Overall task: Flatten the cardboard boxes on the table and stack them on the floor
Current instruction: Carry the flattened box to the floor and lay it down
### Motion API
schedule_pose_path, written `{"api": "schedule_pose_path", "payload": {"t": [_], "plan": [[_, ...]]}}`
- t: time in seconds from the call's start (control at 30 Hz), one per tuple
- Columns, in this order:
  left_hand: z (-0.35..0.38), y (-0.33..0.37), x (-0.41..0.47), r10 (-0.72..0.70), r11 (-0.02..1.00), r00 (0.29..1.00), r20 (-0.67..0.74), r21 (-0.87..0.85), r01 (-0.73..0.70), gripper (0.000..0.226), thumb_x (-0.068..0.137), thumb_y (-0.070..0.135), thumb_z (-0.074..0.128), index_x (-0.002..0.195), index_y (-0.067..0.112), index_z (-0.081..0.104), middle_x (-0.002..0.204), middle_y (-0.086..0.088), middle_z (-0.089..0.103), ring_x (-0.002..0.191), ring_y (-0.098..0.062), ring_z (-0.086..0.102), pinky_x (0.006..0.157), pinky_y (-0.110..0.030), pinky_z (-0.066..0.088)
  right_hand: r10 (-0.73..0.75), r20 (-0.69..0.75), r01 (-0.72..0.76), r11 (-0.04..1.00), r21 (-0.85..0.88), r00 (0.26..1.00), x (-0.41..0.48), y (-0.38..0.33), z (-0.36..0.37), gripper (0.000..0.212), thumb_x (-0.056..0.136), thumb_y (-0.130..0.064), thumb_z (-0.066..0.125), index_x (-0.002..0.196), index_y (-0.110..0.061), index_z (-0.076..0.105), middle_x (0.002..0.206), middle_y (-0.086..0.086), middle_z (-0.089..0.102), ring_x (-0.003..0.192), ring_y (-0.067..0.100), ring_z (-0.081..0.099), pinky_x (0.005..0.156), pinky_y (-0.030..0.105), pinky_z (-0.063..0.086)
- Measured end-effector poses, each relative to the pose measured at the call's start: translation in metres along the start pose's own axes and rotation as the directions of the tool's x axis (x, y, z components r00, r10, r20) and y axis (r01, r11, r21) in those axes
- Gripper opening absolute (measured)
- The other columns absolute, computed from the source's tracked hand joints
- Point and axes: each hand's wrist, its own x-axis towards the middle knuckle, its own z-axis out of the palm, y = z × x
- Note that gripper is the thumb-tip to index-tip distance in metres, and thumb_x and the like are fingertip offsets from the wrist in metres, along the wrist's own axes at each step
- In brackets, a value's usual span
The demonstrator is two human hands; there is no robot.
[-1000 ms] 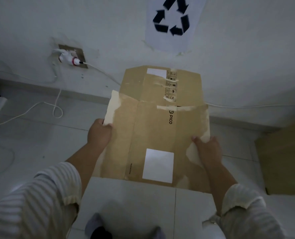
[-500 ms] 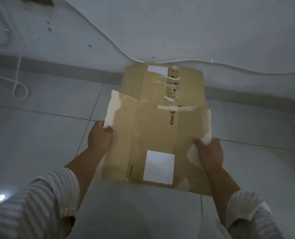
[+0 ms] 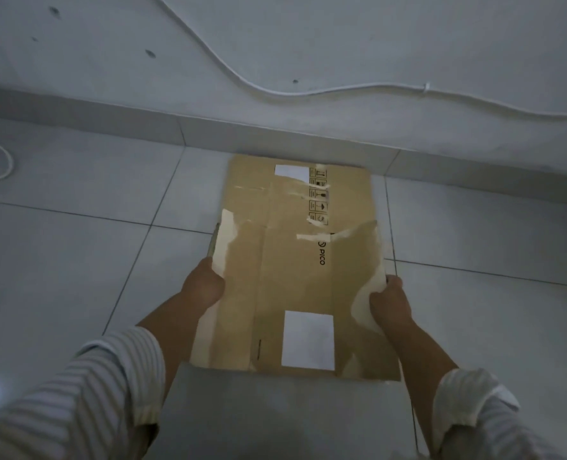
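Person bent over the tiled floor (image 3: 76, 260), both hands gripping one flattened cardboard box (image 3: 295, 293). Left hand (image 3: 204, 287) pinches its left edge, right hand (image 3: 390, 303) its right edge, fingers closed around the board. Far end overlaps another flattened box (image 3: 258, 180) lying by the wall (image 3: 308, 44).

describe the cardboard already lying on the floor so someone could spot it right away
Follow the wall's baseboard down to the floor tiles. The flattened box on the floor lies just before it, partly covered by the PICO-printed box held in both hands. It alone carries a column of handling symbols.
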Motion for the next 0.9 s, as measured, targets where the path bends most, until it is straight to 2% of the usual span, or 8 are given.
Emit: {"api": "schedule_pose_path", "payload": {"t": [0.07,0.17,0.27,0.33,0.37,0.43,0.63,0.9], "plan": [[-0.002,-0.008,0.006,-0.039,0.999,0.994,0.099,0.031,0.036,0.066,0.089,0.010,0.049,0.150,0.013,0.026,0.144,-0.014,0.045,0.127,-0.033,0.048,0.105,-0.037,0.042,-0.010,0.011,0.010,1.000,-0.018,1.000,0.001,0.006,0.000,0.048,0.087,0.003,0.047,0.134,-0.003,0.039,0.126,0.022,0.054,0.114,0.039,0.053,0.086,0.038,0.041],[-0.005,-0.017,0.010,-0.092,0.983,0.986,0.141,0.168,0.068,0.086,0.088,0.008,0.048,0.155,0.024,-0.003,0.155,-0.013,0.030,0.130,-0.033,0.045,0.101,-0.035,0.045,-0.032,0.011,0.032,0.998,-0.049,0.999,0.001,0.013,-0.001,0.056,0.084,0.004,0.050,0.138,-0.007,0.036,0.128,0.022,0.052,0.116,0.040,0.052,0.089,0.042,0.043],[-0.001,-0.021,0.006,-0.084,0.973,0.996,0.032,0.219,0.075,0.072,0.089,0.007,0.049,0.153,0.009,0.015,0.148,-0.019,0.040,0.128,-0.036,0.048,0.098,-0.035,0.043,-0.046,0.026,0.048,0.994,-0.102,0.999,-0.001,0.022,0.000,0.067,0.084,0.003,0.052,0.143,-0.016,0.027,0.129,0.022,0.048,0.113,0.042,0.051,0.082,0.043,0.045],[0.003,-0.027,0.004,-0.062,0.966,0.996,-0.058,0.247,0.074,0.034,0.089,0.005,0.049,0.121,-0.005,0.049,0.130,-0.025,0.055,0.117,-0.038,0.056,0.094,-0.037,0.047,-0.021,0.091,0.041,0.974,-0.222,0.996,-0.003,0.029,0.002,0.072,0.088,-0.003,0.051,0.148,-0.023,0.018,0.134,0.021,0.037,0.113,0.042,0.050,0.085,0.045,0.044],[0.006,-0.032,0.003,-0.073,0.961,0.995,-0.067,0.263,0.088,0.020,0.088,0.004,0.049,0.104,-0.006,0.054,0.121,-0.027,0.060,0.110,-0.038,0.060,0.090,-0.037,0.049,-0.002,0.133,0.041,0.955,-0.293,0.991,-0.003,0.033,0.003,0.073,0.090,-0.008,0.052,0.150,-0.025,0.014,0.137,0.020,0.031,0.115,0.042,0.049,0.090,0.046,0.044],[0.013,-0.041,-0.001,-0.127,0.944,0.991,-0.031,0.303,0.131,0.026,0.087,0.007,0.050,0.106,-0.007,0.058,0.116,-0.025,0.062,0.106,-0.037,0.062,0.089,-0.039,0.051,0.028,0.201,0.051,0.925,-0.376,0.979,-0.003,0.040,0.004,0.078,0.090,-0.018,0.056,0.152,-0.026,0.009,0.140,0.020,0.025,0.119,0.041,0.047,0.100,0.047,0.042],[0.027,-0.057,-0.003,-0.124,0.926,0.991,-0.056,0.351,0.136,0.046,0.087,0.015,0.051,0.131,0.002,0.046,0.131,-0.021,0.053,0.121,-0.036,0.053,0.103,-0.042,0.044,0.098,0.278,0.047,0.879,-0.474,0.956,0.000,0.055,0.011,0.109,0.077,-0.035,0.073,0.152,-0.027,-0.005,0.143,0.020,0.019,0.125,0.043,0.043,0.104,0.048,0.041],[0.024,-0.057,0.003,-0.092,0.929,0.989,-0.114,0.348,0.126,0.050,0.087,0.017,0.059,0.133,0.005,0.046,0.129,-0.020,0.051,0.117,-0.040,0.054,0.098,-0.044,0.047,0.054,0.228,0.063,0.877,-0.477,0.972,0.002,0.063,0.024,0.104,0.079,-0.042,0.071,0.152,-0.017,0.001,0.141,0.019,0.027,0.126,0.039,0.043,0.101,0.045,0.043]]}}
